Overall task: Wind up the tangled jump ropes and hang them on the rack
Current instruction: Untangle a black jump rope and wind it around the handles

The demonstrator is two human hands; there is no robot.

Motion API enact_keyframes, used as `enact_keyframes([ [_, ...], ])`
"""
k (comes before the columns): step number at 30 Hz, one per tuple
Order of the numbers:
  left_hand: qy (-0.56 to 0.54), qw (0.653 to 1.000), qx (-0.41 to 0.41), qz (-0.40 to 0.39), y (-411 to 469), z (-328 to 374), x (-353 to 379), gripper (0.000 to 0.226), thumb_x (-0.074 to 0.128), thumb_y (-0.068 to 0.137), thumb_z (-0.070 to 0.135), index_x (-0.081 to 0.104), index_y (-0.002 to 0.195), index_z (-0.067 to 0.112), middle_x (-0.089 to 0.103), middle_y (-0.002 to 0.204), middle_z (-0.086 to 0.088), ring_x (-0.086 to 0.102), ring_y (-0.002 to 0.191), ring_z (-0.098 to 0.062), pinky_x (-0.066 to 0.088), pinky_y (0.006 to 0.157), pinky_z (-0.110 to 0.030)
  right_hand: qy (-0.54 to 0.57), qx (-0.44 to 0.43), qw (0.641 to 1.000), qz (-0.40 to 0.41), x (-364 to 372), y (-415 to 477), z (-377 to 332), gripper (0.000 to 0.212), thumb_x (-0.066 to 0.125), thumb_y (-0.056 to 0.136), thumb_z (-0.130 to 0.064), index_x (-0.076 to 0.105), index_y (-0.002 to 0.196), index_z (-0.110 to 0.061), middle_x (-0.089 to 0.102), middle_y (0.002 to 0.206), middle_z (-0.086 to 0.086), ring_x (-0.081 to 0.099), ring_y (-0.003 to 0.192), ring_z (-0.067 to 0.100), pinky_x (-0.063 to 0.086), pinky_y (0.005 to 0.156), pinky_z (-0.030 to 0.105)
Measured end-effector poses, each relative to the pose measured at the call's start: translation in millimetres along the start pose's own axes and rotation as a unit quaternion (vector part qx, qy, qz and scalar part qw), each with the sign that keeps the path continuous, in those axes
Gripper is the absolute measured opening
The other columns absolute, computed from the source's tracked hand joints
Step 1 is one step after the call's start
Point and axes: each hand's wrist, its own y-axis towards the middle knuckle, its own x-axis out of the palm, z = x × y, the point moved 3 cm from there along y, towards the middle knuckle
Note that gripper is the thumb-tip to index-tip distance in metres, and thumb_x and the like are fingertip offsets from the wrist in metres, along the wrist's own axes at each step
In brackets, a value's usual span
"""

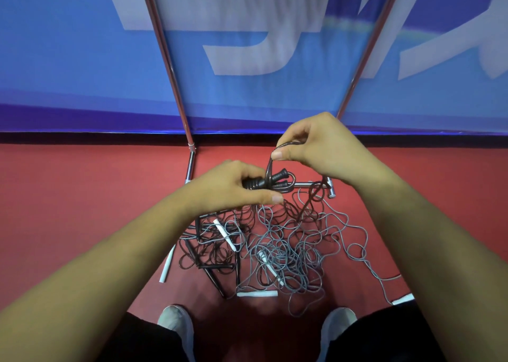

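Head view: two black handles (278, 179), one black rope (269, 168).

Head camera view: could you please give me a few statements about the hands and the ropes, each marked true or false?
1. The left hand grips a pair of black handles with rope wound round them. True.
2. The right hand holds nothing. False: its fingers pinch a loop of the dark rope that runs up from the handles.
3. A tangle of grey rope lies on the red floor. True.
4. Every handle in the pile on the floor is black. False: several are white, such as the white handle near the left of the pile.
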Motion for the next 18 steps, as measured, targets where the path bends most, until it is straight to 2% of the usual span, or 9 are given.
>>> enact_keyframes([
  [1, -0.029, 1.000, 0.002, 0.006, 0, 0, 1, 0.044, 0.070, 0.079, 0.065, 0.073, 0.088, 0.022, 0.046, 0.062, 0.000, 0.041, 0.055, -0.015, 0.031, 0.054, -0.031, 0.024, 0.010, 1.000, 0.010, -1, 1, 2, 0.016, 0.085, 0.075, -0.025, 0.076, 0.079, -0.013, 0.068, 0.064, 0.000, 0.051, 0.052, 0.003, 0.042, 0.056, 0.023],
  [3, -0.110, 0.994, 0.007, 0.007, -1, 2, 2, 0.038, 0.067, 0.089, 0.052, 0.070, 0.082, 0.015, 0.055, 0.061, 0.001, 0.044, 0.052, -0.017, 0.033, 0.051, -0.028, 0.077, 0.041, 0.996, 0.030, -2, 4, 9, 0.021, 0.087, 0.073, -0.026, 0.074, 0.077, -0.010, 0.057, 0.057, 0.004, 0.040, 0.046, 0.007, 0.034, 0.052, 0.023],
  [5, -0.185, 0.983, 0.020, -0.002, -1, 3, 2, 0.044, 0.059, 0.093, 0.043, 0.065, 0.092, -0.001, 0.062, 0.065, 0.000, 0.046, 0.050, -0.018, 0.036, 0.049, -0.024, 0.115, 0.067, 0.990, 0.036, -3, 5, 18, 0.023, 0.085, 0.076, -0.026, 0.072, 0.078, -0.007, 0.054, 0.059, 0.007, 0.037, 0.047, 0.011, 0.031, 0.051, 0.025],
  [7, -0.246, 0.969, 0.032, 0.001, 0, 2, 2, 0.048, 0.054, 0.093, 0.038, 0.061, 0.104, -0.008, 0.063, 0.074, -0.010, 0.046, 0.050, -0.020, 0.037, 0.047, -0.022, 0.118, 0.073, 0.990, 0.019, -3, 4, 22, 0.016, 0.079, 0.082, -0.021, 0.073, 0.081, -0.007, 0.057, 0.060, 0.005, 0.040, 0.046, 0.011, 0.033, 0.049, 0.025],
  [10, -0.338, 0.939, 0.045, 0.045, 3, 1, 2, 0.040, 0.046, 0.095, 0.032, 0.048, 0.115, -0.002, 0.060, 0.074, -0.019, 0.046, 0.046, -0.021, 0.035, 0.041, -0.023, 0.096, 0.068, 0.993, -0.019, -1, 2, 24, 0.006, 0.072, 0.090, -0.015, 0.073, 0.085, -0.012, 0.060, 0.063, 0.003, 0.043, 0.048, 0.011, 0.037, 0.050, 0.026],
  [13, -0.428, 0.897, 0.071, 0.083, 7, 0, -4, 0.028, 0.041, 0.098, 0.030, 0.041, 0.121, 0.015, 0.058, 0.073, -0.023, 0.045, 0.040, -0.020, 0.031, 0.040, -0.025, 0.081, 0.066, 0.994, -0.032, -3, 1, 25, 0.007, 0.069, 0.092, -0.016, 0.074, 0.092, -0.012, 0.062, 0.064, 0.002, 0.043, 0.046, 0.010, 0.036, 0.049, 0.025],
  [18, -0.487, 0.866, 0.051, 0.099, 7, -8, -10, 0.016, 0.036, 0.103, 0.029, 0.045, 0.108, 0.016, 0.056, 0.078, -0.018, 0.045, 0.045, -0.021, 0.032, 0.045, -0.027, 0.058, 0.064, 0.996, -0.031, -9, -2, 20, 0.010, 0.073, 0.089, -0.021, 0.075, 0.087, -0.012, 0.062, 0.060, -0.001, 0.043, 0.048, 0.011, 0.036, 0.051, 0.025],
])
